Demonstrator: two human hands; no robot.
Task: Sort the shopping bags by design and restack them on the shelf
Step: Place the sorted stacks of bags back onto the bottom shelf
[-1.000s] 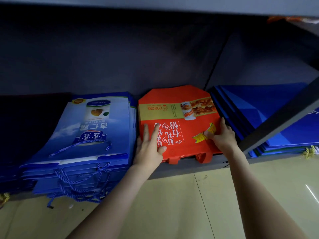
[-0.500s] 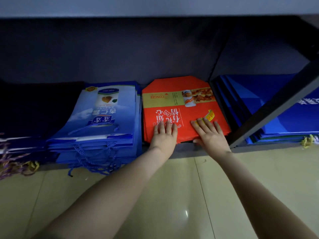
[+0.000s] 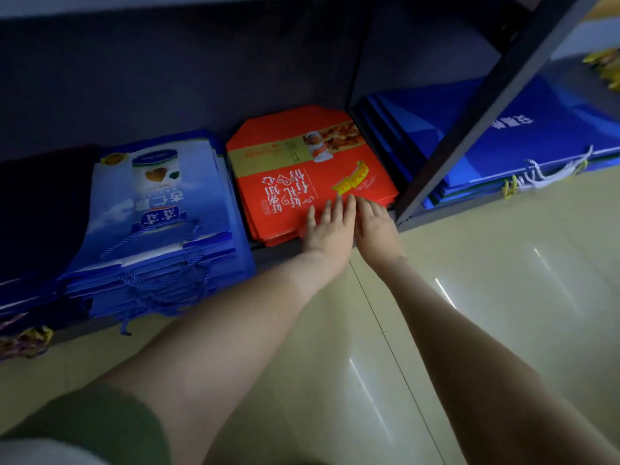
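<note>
Red bags (image 3: pixel 295 182) lie with their long axis running away beneath the left hand (image 3: pixel 330 229) and right hand (image 3: pixel 375 226). Both hands press flat-fingered, side by side, at the near edge.

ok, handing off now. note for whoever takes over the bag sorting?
Left hand: open, flat on the red bag stack, near edge.
Right hand: open, flat beside it, toward the same stack's right corner.
Done: red bag stack sits between the light-blue bag stack and the shelf post; dark-blue bag stack lies past the post.
Left: light-blue bag stack looks ragged at the front; dark pile far left, design unreadable.
</note>
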